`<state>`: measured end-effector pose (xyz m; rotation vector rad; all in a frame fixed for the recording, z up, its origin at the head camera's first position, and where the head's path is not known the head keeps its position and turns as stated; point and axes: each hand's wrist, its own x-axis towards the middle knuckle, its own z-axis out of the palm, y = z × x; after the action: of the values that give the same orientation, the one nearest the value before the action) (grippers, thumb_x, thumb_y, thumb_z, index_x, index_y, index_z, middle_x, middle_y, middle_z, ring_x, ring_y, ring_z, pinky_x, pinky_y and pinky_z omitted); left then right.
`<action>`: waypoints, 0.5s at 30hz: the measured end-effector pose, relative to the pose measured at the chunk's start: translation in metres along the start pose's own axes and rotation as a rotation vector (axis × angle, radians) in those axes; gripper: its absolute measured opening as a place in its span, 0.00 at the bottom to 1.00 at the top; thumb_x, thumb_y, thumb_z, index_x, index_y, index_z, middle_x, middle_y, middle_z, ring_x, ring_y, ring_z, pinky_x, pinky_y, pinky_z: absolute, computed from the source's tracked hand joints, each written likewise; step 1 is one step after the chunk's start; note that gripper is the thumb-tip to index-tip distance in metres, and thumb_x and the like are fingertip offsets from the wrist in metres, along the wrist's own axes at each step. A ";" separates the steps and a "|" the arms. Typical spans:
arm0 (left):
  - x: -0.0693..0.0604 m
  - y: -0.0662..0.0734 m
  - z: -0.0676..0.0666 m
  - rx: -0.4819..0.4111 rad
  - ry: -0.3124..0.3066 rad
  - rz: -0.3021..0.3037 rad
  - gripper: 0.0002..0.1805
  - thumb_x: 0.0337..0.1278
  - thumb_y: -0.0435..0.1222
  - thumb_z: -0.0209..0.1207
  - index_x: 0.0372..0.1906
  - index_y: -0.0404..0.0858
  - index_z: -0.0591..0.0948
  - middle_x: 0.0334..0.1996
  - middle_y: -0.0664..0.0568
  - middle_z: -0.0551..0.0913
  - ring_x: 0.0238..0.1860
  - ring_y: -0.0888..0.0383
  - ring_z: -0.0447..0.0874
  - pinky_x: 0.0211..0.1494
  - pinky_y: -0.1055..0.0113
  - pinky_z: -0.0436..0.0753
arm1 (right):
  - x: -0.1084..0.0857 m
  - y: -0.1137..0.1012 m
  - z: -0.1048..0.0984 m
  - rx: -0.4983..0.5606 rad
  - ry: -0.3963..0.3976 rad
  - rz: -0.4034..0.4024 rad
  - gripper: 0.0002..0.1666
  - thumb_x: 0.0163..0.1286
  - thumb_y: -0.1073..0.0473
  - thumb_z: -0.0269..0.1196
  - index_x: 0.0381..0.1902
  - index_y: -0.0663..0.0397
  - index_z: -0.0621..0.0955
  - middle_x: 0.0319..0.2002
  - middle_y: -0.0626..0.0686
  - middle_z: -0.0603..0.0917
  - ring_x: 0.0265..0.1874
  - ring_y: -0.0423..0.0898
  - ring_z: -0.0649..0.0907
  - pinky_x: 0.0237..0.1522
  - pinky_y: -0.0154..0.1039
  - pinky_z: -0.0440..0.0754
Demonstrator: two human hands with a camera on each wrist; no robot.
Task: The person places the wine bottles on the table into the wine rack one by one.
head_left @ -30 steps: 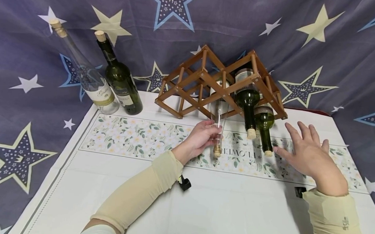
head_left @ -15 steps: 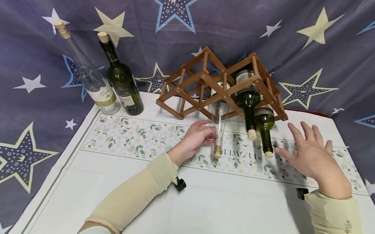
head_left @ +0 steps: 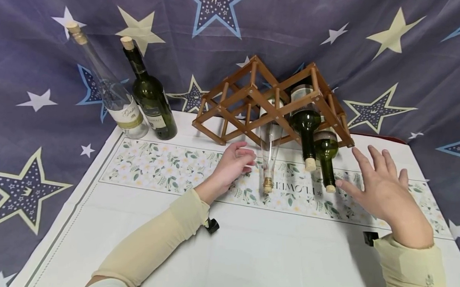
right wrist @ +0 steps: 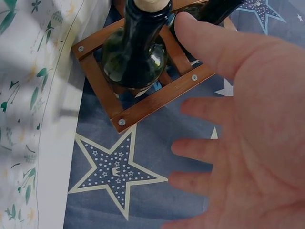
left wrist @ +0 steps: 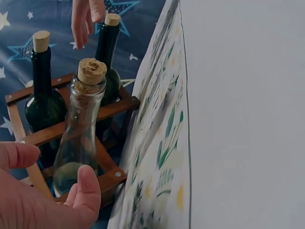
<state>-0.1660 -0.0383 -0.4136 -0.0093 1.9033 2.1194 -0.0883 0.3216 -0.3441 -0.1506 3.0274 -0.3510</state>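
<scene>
A wooden lattice rack holds a clear corked bottle and two green corked bottles, an upper one and a lower one, necks toward the camera. My left hand is just left of the clear bottle's neck, fingers loosely bent, holding nothing; in the left wrist view a gap shows between its thumb and fingers, near the clear bottle. My right hand is spread beside the lower green bottle, holding nothing; the right wrist view shows its palm next to the rack.
Standing upright at the back left are a clear corked bottle and a dark green corked bottle. A floral strip crosses the white table. Behind hangs a purple-blue cloth with stars.
My left hand has let go of the clear bottle in the rack and moved left, away from its neck. The right hand has stayed nearly still. The bottles keep their places.
</scene>
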 end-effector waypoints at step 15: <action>-0.023 0.010 -0.025 0.275 0.056 0.208 0.37 0.73 0.38 0.64 0.80 0.36 0.63 0.66 0.42 0.77 0.56 0.47 0.82 0.50 0.48 0.84 | -0.004 -0.012 -0.003 0.013 0.045 -0.045 0.58 0.77 0.28 0.57 0.89 0.45 0.44 0.85 0.68 0.38 0.82 0.72 0.35 0.68 0.85 0.34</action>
<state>-0.1512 -0.0679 -0.4030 0.1969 2.3030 1.9785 -0.0837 0.3111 -0.3376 -0.2125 3.0696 -0.3824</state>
